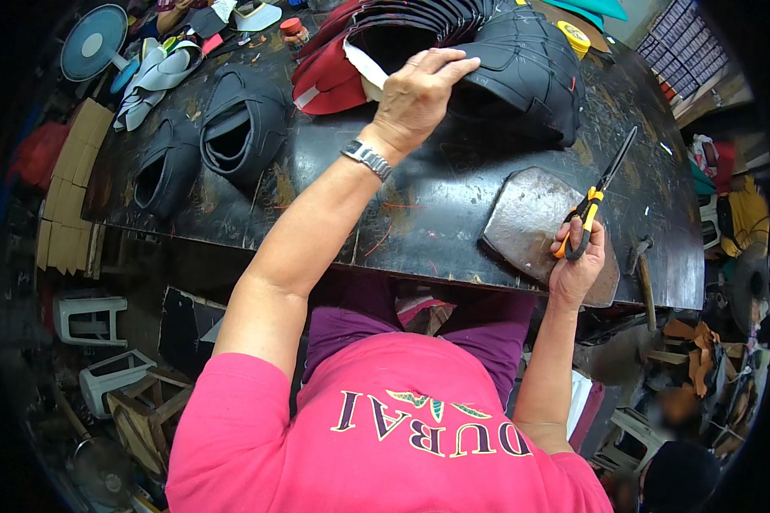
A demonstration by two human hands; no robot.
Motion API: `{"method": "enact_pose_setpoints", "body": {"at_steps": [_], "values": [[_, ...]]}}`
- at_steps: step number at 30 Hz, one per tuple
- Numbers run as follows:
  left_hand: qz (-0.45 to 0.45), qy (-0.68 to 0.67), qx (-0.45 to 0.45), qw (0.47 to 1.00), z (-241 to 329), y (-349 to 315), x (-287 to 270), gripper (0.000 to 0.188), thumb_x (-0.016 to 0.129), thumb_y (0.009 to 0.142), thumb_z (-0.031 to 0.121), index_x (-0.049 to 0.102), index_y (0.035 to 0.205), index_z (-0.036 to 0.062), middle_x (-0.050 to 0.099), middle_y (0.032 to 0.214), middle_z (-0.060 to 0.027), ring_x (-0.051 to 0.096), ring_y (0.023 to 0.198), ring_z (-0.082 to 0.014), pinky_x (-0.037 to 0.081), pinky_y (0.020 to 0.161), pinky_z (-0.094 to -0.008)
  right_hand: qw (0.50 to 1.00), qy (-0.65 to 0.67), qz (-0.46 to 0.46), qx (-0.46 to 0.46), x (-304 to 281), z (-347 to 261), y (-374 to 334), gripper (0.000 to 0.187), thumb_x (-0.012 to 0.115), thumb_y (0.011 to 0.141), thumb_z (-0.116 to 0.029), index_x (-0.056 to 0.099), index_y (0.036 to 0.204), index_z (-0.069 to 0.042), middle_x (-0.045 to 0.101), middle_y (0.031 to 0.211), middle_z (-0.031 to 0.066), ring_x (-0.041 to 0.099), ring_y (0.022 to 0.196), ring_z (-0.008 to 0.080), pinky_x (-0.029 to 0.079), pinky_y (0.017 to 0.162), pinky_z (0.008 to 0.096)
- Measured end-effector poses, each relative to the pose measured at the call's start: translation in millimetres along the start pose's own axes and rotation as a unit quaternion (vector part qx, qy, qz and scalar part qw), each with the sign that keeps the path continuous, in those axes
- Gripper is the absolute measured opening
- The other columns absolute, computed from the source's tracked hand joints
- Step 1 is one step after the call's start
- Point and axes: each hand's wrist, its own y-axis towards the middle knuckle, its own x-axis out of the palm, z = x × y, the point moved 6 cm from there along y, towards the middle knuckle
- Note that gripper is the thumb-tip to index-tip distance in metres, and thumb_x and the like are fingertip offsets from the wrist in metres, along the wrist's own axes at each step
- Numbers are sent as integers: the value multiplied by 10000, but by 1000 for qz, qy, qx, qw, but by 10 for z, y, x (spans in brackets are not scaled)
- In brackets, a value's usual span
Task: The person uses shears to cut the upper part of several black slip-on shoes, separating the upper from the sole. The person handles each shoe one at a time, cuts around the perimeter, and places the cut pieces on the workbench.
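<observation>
My left hand (421,90) reaches forward to a row of black shoe uppers (522,73). Its fingers are bent over the edge of the nearest upper and grip it; the thumb is mostly hidden. My right hand (580,261) is closed around the yellow-and-black handles of a pair of scissors (592,203), whose blades point up and away to the right. Below the scissors lies a worn metal plate (529,214). To the left of the black row, red uppers (325,81) fan out with a white lining piece (365,68) showing.
Two black shoe uppers (241,128) stand on the dark table (334,214) at left. White straps or uppers (154,81) lie behind them, near a blue fan (94,41). A hammer (643,278) rests at the right front edge. A yellow round container (575,38) and a red-lidded jar (293,32) stand at the back.
</observation>
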Motion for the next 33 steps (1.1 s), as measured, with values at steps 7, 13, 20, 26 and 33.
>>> {"method": "enact_pose_setpoints", "body": {"at_steps": [7, 13, 20, 26, 33], "values": [[98, -101, -48, 989, -275, 611, -1010, 214, 544, 916, -42, 719, 1026, 13, 740, 974, -143, 713, 934, -218, 543, 850, -324, 1000, -11, -6, 16, -43, 31, -2, 241, 757, 929, -125, 578, 1069, -44, 636, 804, 49, 594, 612, 85, 485, 522, 198], [-243, 40, -184, 952, -808, 305, -1074, 223, 627, 894, 24, 741, 1081, 66, 740, 980, -153, 705, 1000, -336, 558, 878, -397, 999, -51, 9, -13, 93, -127, -78, 221, 735, 938, -92, 577, 1082, -35, 636, 825, 69, 595, 640, 97, 492, 536, 206], [-172, 22, -111, 979, -588, -653, -841, 405, 685, 854, -1, 645, 1247, 86, 625, 1174, -136, 617, 1123, -314, 483, 1017, -400, 981, -15, -115, 157, 477, -187, -908, 252, 745, 899, -61, 575, 1083, -40, 637, 827, 67, 613, 651, 111, 501, 533, 219], [-304, -73, -214, 925, -214, -596, -949, 266, 710, 931, 258, 732, 985, -1, 693, 823, -150, 687, 761, -268, 541, 737, -341, 931, -102, -145, 318, 524, 239, -1381, 223, 768, 871, -12, 608, 1021, -47, 655, 806, -1, 596, 636, 34, 468, 508, 176], [-447, -143, -295, 832, -121, -910, -567, 494, 602, 983, 443, 692, 916, -38, 675, 796, -219, 649, 753, -350, 495, 728, -435, 918, -302, -199, 164, 551, 219, -1447, 278, 803, 815, -45, 592, 993, -18, 654, 753, -4, 589, 625, 60, 478, 591, 223]]}}
